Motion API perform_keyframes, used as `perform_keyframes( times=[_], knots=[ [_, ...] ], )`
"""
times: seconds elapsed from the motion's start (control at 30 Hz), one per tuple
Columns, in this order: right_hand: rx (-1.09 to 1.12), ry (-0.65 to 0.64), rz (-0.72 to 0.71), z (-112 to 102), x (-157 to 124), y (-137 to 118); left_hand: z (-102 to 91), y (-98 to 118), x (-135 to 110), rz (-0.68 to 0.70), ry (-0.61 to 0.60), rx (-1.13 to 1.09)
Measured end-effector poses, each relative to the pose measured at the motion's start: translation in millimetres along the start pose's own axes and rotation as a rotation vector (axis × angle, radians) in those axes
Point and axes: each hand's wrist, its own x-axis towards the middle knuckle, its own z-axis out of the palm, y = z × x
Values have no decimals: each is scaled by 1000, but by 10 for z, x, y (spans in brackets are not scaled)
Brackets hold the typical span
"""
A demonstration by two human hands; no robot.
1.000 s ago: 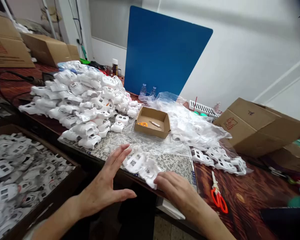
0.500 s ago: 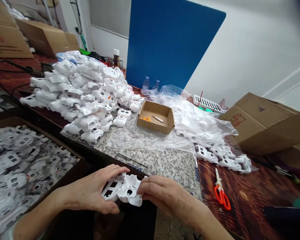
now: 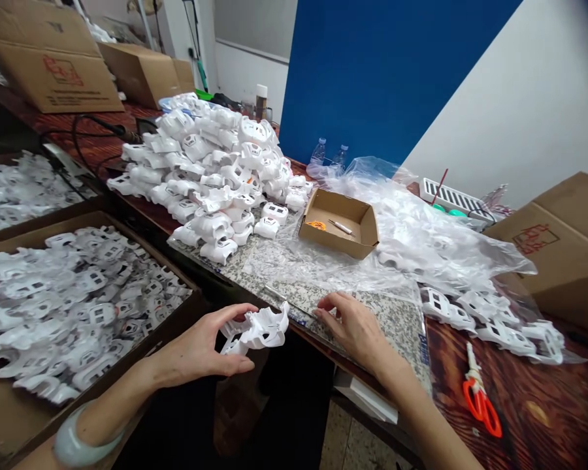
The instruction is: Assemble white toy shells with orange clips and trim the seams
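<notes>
A white molded plastic shell [image 3: 261,328] with cut-out openings is gripped between the thumb and fingers of my left hand [image 3: 210,343], in front of the table edge. My right hand [image 3: 355,329] rests low over the speckled tabletop [image 3: 372,303]. Its thumb and curled fingertips meet at the near end of a thin metal rod [image 3: 290,301], which still lies flat on the surface. The fingers partly hide that end.
A tall pile of white shells [image 3: 210,170] stands at the left back. More fill a carton [image 3: 189,307] at lower left. A shallow cardboard box [image 3: 340,245] holds a pen-like tool [image 3: 342,227]. Clear plastic sheeting [image 3: 421,228] and orange-handled scissors [image 3: 481,398] are at right.
My right hand has let go of the white shell and moved forward to the rod's end. The left hand keeps the shell, now tilted. The view has turned left.
</notes>
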Motion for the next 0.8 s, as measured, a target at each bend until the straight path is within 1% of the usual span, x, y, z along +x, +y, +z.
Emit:
perform_keyframes(
  times=[0.13, 0.23, 0.33, 0.4, 0.47, 0.53, 0.6, 0.67, 0.73, 0.8],
  knots=[
    [-22, -79, 28, 57, -8, -4, -30, 56, -11, 11, 39, 64],
    [-19, -47, -17, 143, -50, 34, -35, 118, 25, 40, 47, 154],
    [-39, 37, -44, 148, -127, 115, -25, 156, 102, 115, 67, 263],
    [8, 98, 2, 59, -191, 204, -13, 162, 167, 200, 98, 341],
    [66, 215, 79, -93, -250, 291, 8, 164, 236, 280, 129, 417],
    [101, 382, 144, -269, -289, 320, 42, 181, 302, 324, 150, 493],
    [135, 532, 154, -421, -298, 249, 90, 226, 357, 338, 156, 570],
    [149, 610, 81, -523, -273, 79, 140, 294, 395, 348, 152, 641],
    [113, 622, -57, -572, -215, -141, 183, 369, 417, 357, 136, 695],
    [52, 598, -203, -579, -137, -346, 211, 425, 428, 366, 123, 729]
  ],
)
